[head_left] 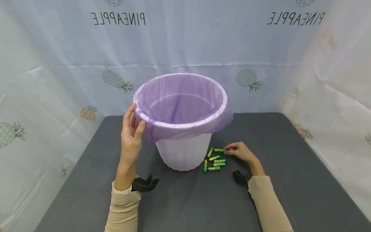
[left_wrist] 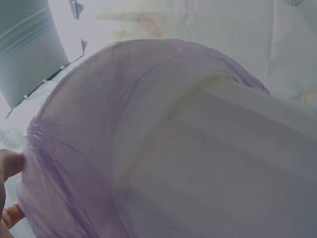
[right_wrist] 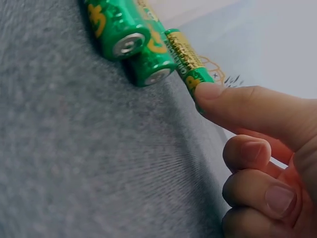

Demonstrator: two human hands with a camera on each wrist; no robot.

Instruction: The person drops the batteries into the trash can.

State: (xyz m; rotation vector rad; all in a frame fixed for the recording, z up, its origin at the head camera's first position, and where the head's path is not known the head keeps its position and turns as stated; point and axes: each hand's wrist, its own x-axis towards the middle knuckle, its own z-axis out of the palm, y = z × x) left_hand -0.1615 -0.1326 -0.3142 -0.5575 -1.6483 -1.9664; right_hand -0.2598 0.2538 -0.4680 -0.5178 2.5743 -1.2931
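A white trash can (head_left: 184, 151) stands upright on the dark table, lined with a sheer purple trash bag (head_left: 188, 132) folded over its rim. My left hand (head_left: 130, 140) holds the rim at its left side, thumb and fingertips against the bag; in the left wrist view only the fingertips (left_wrist: 12, 161) show at the edge. Right of the can's base lie several green and gold batteries (head_left: 219, 160). My right hand (head_left: 240, 151) pinches the near end of one battery (right_wrist: 185, 54) between thumb and index finger, the other fingers curled in. That battery is the rearmost on the right.
The dark table (head_left: 185, 206) reaches back to a pale curtain (head_left: 179, 38) printed with pineapples, with more curtain on both sides. Black wrist cameras sit on the left wrist (head_left: 145, 183) and the right wrist (head_left: 241, 176).
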